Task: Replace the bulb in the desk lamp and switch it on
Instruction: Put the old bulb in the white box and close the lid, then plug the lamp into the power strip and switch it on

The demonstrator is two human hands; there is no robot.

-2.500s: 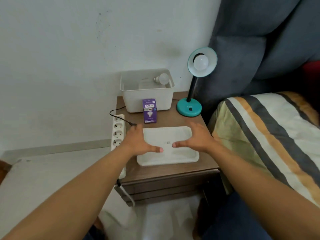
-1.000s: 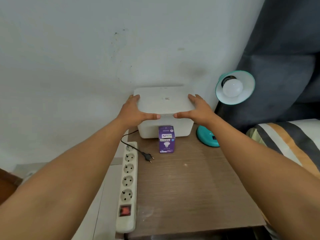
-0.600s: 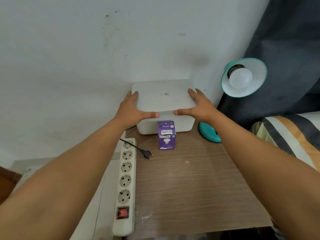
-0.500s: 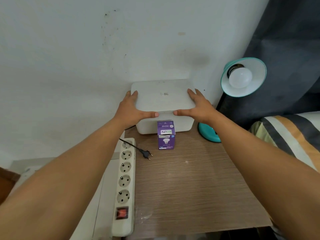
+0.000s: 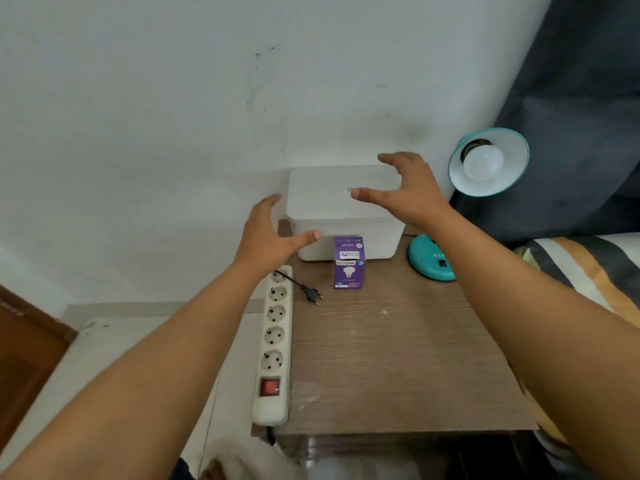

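Note:
A teal desk lamp stands at the back right of the wooden nightstand (image 5: 398, 358). Its shade (image 5: 509, 178) faces me with a white bulb (image 5: 483, 162) in the socket, unlit; its round base (image 5: 427, 259) is partly behind my right forearm. A purple bulb carton (image 5: 349, 263) stands in front of a white lidded box (image 5: 332, 209). The lamp's black plug (image 5: 313, 293) lies loose beside a white power strip (image 5: 275, 341). My left hand (image 5: 273, 237) hovers open at the box's left side. My right hand (image 5: 403, 188) hovers open above the lid's right half.
The white wall runs behind the box. A dark grey headboard or cushion (image 5: 581, 116) rises behind the lamp, and a striped pillow (image 5: 595, 268) lies to the right. The power strip has a red switch (image 5: 269, 388) near its front end.
Both hands carried the white lid from the nightstand's front onto the box, pressed it down, and have now let go and lifted away with fingers spread. The camera moved closer.

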